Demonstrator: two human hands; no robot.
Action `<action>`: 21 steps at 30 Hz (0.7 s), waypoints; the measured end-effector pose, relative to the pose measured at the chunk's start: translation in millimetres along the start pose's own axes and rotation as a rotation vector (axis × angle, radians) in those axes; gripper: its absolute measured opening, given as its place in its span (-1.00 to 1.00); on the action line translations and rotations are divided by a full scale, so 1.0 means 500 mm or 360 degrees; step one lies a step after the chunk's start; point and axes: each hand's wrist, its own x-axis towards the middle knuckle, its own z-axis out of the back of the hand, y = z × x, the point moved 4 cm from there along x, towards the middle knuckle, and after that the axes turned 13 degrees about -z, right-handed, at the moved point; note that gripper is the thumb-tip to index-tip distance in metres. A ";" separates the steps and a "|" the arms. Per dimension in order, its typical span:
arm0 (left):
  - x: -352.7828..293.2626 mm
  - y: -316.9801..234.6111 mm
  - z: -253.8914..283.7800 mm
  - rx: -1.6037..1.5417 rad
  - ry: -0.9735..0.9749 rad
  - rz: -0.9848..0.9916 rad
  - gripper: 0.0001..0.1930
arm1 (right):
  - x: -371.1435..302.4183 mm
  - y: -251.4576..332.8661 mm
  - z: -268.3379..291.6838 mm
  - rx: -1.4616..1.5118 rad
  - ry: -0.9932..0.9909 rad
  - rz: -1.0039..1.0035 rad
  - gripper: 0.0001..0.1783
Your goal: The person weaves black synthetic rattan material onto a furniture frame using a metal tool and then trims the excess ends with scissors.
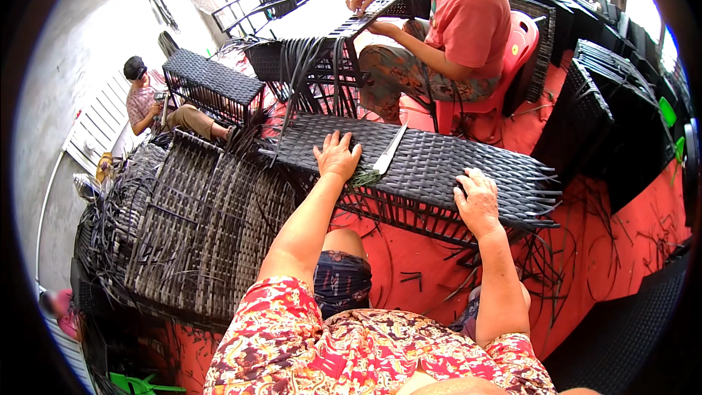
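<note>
A long black woven strip panel (431, 148) lies across in front of me on a slatted frame, with loose strip ends sticking out at its right end. My left hand (338, 157) rests on its left part with the fingers spread. Farther right, my right hand (478, 199) lies over the near edge, its fingers stretched out and nothing seen in them. Between the hands, a pale pointed blade-like tool (391, 148) lies on the weave, with green strands around its lower end. Its exact kind cannot be made out.
Left of me stands a large grey-black woven piece (197, 227). Across from me a person in a red shirt (468, 22) works on a strip frame, seated on a red chair (518, 47). Another person (142, 99) sits far left. Black panels (599, 124) lean at right; strip scraps litter the red floor (409, 256).
</note>
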 end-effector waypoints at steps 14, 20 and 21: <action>-0.001 -0.002 0.001 0.0016 0.0013 0.0012 -0.45 | -0.001 0.002 0.000 -0.0023 0.0024 -0.0015 -0.69; -0.002 0.001 -0.001 0.0011 0.0000 0.0003 -0.45 | -0.001 0.003 -0.001 -0.0033 0.0023 -0.0015 -0.69; -0.003 0.001 -0.001 0.0009 -0.0004 0.0004 -0.45 | -0.001 0.003 -0.002 -0.0034 0.0025 -0.0018 -0.69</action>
